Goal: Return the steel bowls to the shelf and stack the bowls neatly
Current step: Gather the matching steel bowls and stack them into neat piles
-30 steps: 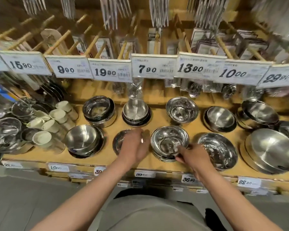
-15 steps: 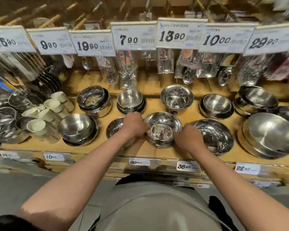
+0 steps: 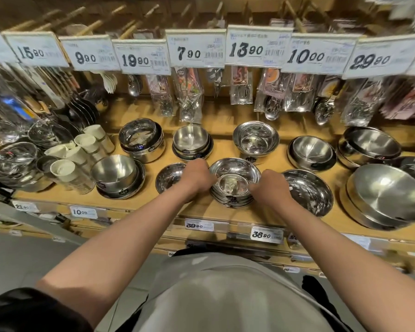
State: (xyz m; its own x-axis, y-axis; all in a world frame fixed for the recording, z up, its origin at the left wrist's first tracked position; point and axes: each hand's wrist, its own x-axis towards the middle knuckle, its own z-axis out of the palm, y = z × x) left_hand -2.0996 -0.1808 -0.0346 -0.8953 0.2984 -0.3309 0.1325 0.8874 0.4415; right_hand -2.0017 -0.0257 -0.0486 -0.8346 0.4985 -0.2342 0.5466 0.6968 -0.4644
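Observation:
A stack of shallow steel bowls (image 3: 234,180) sits at the front middle of the wooden shelf (image 3: 225,210). My left hand (image 3: 198,174) grips the stack's left rim with curled fingers. On the opposite rim, my right hand (image 3: 270,185) holds the stack the same way. A single flat steel bowl (image 3: 169,179) lies just left of my left hand, partly hidden by it.
Other steel bowl stacks fill the shelf: a deep bowl (image 3: 116,173) at left, a wide dish (image 3: 309,190) and a large bowl stack (image 3: 388,195) at right, several stacks behind (image 3: 255,138). White cups (image 3: 82,152) stand far left. Packaged cutlery hangs above under price tags (image 3: 195,49).
Both hands moved in from in front of the stack and closed on its two sides. The view shifted closer to the shelf.

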